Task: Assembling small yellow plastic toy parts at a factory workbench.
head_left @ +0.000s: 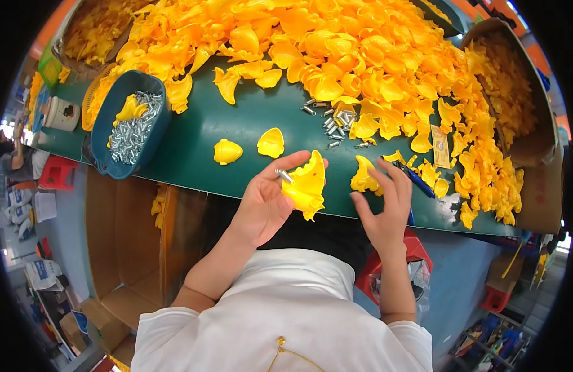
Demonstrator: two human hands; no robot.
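My left hand (pixel 266 201) is closed on a yellow plastic shell piece (pixel 307 186) with a jagged edge, held above the table's near edge. A small metal spring (pixel 284 176) sticks out at the piece's left side, by my fingers. My right hand (pixel 389 201) has its fingers apart and holds nothing. Just beyond its fingertips lies another yellow shell piece (pixel 364 175) on the table. Two smaller rounded yellow pieces, a left one (pixel 227 152) and a right one (pixel 271 142), rest beyond my left hand. A loose group of metal springs (pixel 340 123) lies farther back.
A big heap of yellow parts (pixel 336 49) covers the back of the green table (pixel 206 124). At left stands a blue bin (pixel 156 121) of springs. A cardboard box (pixel 547 149) sits at right, near a blue tool (pixel 421 183). Below is a red stool (pixel 417 248).
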